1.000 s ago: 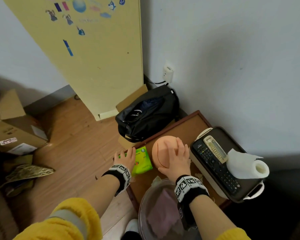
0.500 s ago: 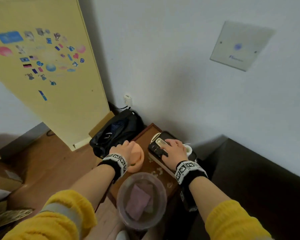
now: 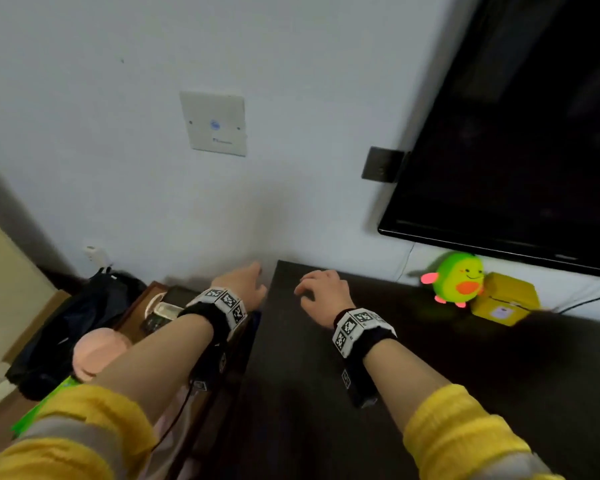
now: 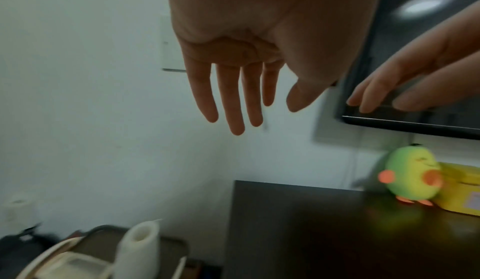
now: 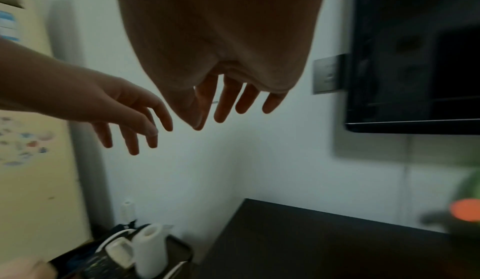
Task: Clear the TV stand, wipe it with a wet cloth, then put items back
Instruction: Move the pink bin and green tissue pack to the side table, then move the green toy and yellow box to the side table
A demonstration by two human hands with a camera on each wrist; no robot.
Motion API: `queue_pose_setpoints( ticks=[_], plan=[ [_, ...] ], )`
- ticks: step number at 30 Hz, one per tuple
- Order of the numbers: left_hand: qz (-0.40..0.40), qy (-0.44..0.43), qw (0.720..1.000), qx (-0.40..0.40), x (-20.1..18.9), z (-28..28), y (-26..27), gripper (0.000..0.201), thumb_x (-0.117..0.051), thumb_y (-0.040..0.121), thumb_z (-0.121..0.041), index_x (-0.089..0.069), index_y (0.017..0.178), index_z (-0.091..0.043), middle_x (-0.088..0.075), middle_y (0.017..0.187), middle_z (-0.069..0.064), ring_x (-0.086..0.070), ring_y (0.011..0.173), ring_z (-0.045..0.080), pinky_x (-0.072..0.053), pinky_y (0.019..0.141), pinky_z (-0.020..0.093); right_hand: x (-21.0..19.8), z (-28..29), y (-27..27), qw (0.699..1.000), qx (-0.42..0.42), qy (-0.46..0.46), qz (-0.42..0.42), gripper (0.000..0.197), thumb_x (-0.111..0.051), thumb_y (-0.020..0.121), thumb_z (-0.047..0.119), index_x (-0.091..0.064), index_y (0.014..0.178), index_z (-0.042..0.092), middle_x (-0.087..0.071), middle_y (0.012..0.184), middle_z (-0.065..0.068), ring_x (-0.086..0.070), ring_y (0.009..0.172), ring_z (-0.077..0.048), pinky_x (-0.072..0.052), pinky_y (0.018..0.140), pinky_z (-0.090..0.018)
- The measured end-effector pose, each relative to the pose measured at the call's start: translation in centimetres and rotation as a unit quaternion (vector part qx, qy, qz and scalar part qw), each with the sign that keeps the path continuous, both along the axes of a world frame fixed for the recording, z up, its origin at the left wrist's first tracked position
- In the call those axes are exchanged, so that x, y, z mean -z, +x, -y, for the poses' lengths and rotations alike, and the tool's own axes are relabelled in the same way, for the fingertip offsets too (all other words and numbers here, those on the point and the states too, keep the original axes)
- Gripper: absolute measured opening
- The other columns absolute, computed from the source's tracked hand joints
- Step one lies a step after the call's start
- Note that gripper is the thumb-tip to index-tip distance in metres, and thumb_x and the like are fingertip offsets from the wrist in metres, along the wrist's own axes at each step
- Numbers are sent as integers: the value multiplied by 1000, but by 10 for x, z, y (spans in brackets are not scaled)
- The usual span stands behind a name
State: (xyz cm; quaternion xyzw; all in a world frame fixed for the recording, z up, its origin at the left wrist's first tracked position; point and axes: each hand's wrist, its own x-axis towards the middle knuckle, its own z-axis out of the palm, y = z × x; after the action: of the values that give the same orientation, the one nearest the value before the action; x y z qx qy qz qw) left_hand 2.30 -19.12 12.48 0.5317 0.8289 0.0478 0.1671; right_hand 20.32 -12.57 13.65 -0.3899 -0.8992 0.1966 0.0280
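The dark TV stand [image 3: 413,358] fills the lower right, under a wall-mounted black TV [image 3: 520,133]. A green avocado plush [image 3: 459,279] leans against a yellow box [image 3: 504,299] at the stand's back. My left hand [image 3: 245,284] hovers empty at the stand's left edge, fingers straight [image 4: 233,102]. My right hand [image 3: 321,287] hangs above the stand's left end with loose fingers [image 5: 226,102], holding nothing. On the low side table [image 3: 136,313] to the left sit a black appliance [image 3: 160,318], a paper roll [image 4: 140,248] and a peach ball [image 3: 96,351].
A black bag [image 3: 66,327] lies on the floor left of the side table. A green pack [image 3: 45,407] shows by my left sleeve. White wall plate [image 3: 217,123] and grey socket [image 3: 381,164] are on the wall. A cable [image 3: 589,301] runs behind the yellow box.
Both hands have left the peach ball and the black appliance on the side table and moved up and right over the TV stand. My head turned right, bringing TV and plush into view.
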Motion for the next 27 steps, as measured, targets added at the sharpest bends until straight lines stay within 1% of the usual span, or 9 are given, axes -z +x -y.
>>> queue_pose_setpoints(
  ticks=[4,7,10,13,15,19,23,25,27],
  plan=[
    [-6,17,995,96,0,-34,65,39,-45,90,-40,-44,126,-25,-59,120,0,-59,108,24,-49,90,40,2,-24,62,996,87,-4,10,25,-51,90,25,-66,109,31,-50,130,11,-34,126,-18,-28,101,-37],
    [-8,9,990,138,2,-55,93,39,-44,90,-40,-44,126,-26,-59,120,-1,-59,108,24,-49,87,37,9,-34,94,989,145,-6,10,24,-52,88,25,-66,107,30,-51,129,10,-35,126,-19,-29,98,-35],
    [-11,-1,985,171,5,-76,110,39,-44,91,-40,-43,127,-26,-58,120,-1,-59,108,24,-47,88,37,22,-35,118,983,181,-13,18,24,-52,88,24,-66,106,30,-51,129,9,-34,127,-20,-30,98,-34],
    [-12,-5,981,191,11,-98,128,39,-45,91,-40,-43,127,-26,-58,120,-1,-59,108,23,-46,87,37,36,-38,144,981,187,-28,42,23,-52,89,25,-65,107,29,-49,132,8,-33,128,-19,-28,100,-33],
    [0,-16,979,205,16,-114,143,40,-46,91,-41,-43,128,-25,-58,120,-1,-59,108,23,-48,90,38,42,-43,164,978,195,-42,61,23,-52,89,27,-64,109,29,-47,134,8,-32,129,-18,-27,102,-34],
    [24,-29,972,234,31,-154,183,48,-48,89,-45,-41,131,-22,-58,124,2,-59,109,23,-48,94,42,55,-68,214,965,236,-78,84,24,-57,87,25,-63,110,28,-47,132,6,-35,127,-20,-31,102,-35],
    [42,-64,969,236,52,-199,233,57,-51,87,-49,-37,135,-22,-57,125,2,-58,110,22,-48,94,42,70,-118,275,945,265,-159,107,36,-61,83,21,-59,117,29,-43,135,1,-42,125,-24,-40,102,-36],
    [46,-79,969,228,64,-228,260,64,-53,86,-51,-33,138,-20,-56,127,3,-58,113,23,-48,95,42,76,-151,307,935,282,-183,109,44,-62,81,18,-55,123,30,-41,136,1,-46,123,-24,-43,101,-36],
    [52,-84,973,210,75,-257,286,71,-55,85,-52,-28,142,-18,-56,130,5,-57,116,25,-48,96,42,83,-186,340,931,287,-194,112,55,-62,80,13,-48,131,29,-40,139,0,-46,125,-24,-43,101,-37]
  ],
)
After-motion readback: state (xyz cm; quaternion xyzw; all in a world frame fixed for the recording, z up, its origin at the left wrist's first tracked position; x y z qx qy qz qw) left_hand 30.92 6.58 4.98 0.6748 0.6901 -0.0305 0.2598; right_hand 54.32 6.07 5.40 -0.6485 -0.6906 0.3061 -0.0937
